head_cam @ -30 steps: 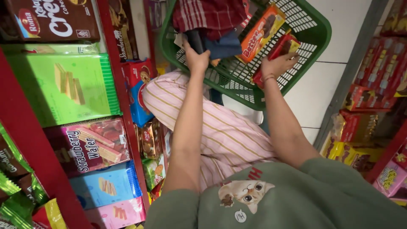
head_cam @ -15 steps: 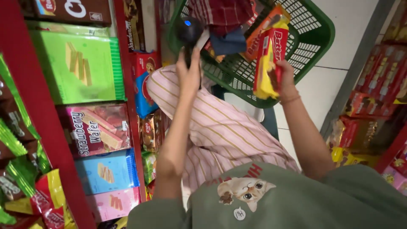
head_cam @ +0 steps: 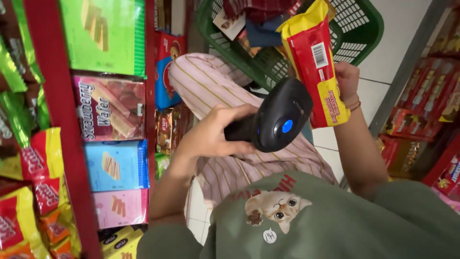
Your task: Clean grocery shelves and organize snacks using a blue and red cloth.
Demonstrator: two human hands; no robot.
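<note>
My left hand [head_cam: 213,136] grips a black handheld barcode scanner [head_cam: 280,115] with a blue light on its head. The scanner's head points at a red and yellow snack packet [head_cam: 316,64], which my right hand [head_cam: 347,81] holds upright from behind. The packet's barcode side faces me. Both hands are above my lap, in striped pink trousers [head_cam: 225,96]. A green plastic basket [head_cam: 357,36] lies just beyond the packet, holding several packets and a dark red cloth.
A red shelf unit [head_cam: 62,120] at the left is packed with wafer boxes in green, pink and blue, plus snack bags. More red packets fill shelves [head_cam: 426,124] at the right. White floor tiles [head_cam: 402,43] show beyond the basket.
Both hands drew back from the basket toward me. The left brought out the scanner, the right lifted the red and yellow packet, and the two now meet above my lap.
</note>
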